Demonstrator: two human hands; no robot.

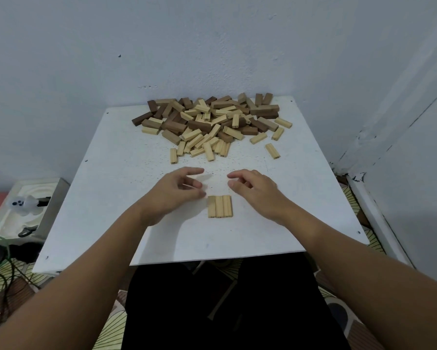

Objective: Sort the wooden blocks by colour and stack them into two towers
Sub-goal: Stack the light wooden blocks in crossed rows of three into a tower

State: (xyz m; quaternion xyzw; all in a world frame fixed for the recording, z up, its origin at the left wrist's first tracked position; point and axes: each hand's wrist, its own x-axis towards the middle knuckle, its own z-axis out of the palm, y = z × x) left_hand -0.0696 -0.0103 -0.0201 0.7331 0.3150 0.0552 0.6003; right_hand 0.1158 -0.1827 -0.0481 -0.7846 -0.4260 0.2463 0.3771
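**Both hands hover empty over a row of three light blocks**

Both forearms reach forward from the bottom corners and converge near the middle of the white surface (pixel 116 198). The left hand (pixel 173 192) lies palm down with the wrist a little raised, its fingers loosely curled and the thumb stretched toward the far side. Its grip is slack and holds nothing; the knuckles sit just beside the left end of the row (pixel 220 206), and whether they touch it cannot be told. The right hand (pixel 256 190) mirrors it, with fingers bent loosely inward, thumb and forefinger parted in a narrow gap, and nothing between them. It hangs just beyond and to the right of the row, apart from it.

The row is three light blocks laid flat side by side, long sides touching and short ends toward the person, on the near half of the surface between the two hands.

The pile (pixel 212 122) of mixed light and dark blocks lies heaped along the far edge of the surface, by the wall. A few light strays lie at its near fringe, one (pixel 272 151) off to the right by itself.
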